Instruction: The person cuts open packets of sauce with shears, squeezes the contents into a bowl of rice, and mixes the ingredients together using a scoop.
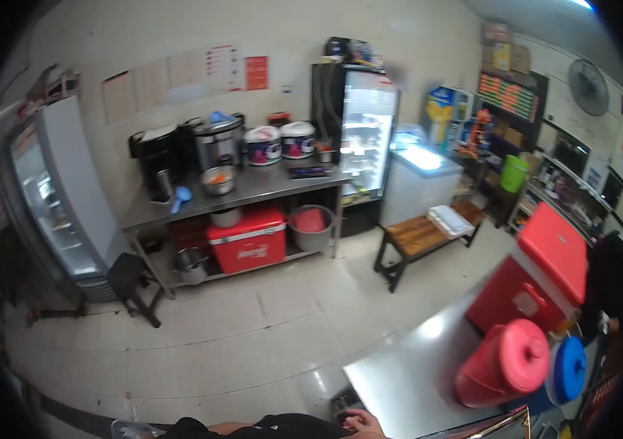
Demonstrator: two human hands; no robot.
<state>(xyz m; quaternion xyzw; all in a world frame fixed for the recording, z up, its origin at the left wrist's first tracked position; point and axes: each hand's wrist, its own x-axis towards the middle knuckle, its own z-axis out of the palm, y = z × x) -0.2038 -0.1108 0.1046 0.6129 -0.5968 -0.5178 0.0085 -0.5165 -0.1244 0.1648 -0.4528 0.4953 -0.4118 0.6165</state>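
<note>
At the bottom edge, right of centre, my right hand (361,422) shows beside the near corner of a steel table (399,373). Its fingers are curled together, and what they hold, if anything, is too small to tell. A dark object lies close to its fingertips. Some bare forearm and black clothing show at the bottom, but my left hand is out of the frame. Clear plastic (132,429) shows at the bottom left.
A pink lidded bucket (501,362), a blue lid (569,369) and a red cooler (516,293) stand on the right. Beyond them is another person in dark clothes (608,282). Ahead are a wooden bench (417,238), a steel counter (253,192) and a black stool (134,282).
</note>
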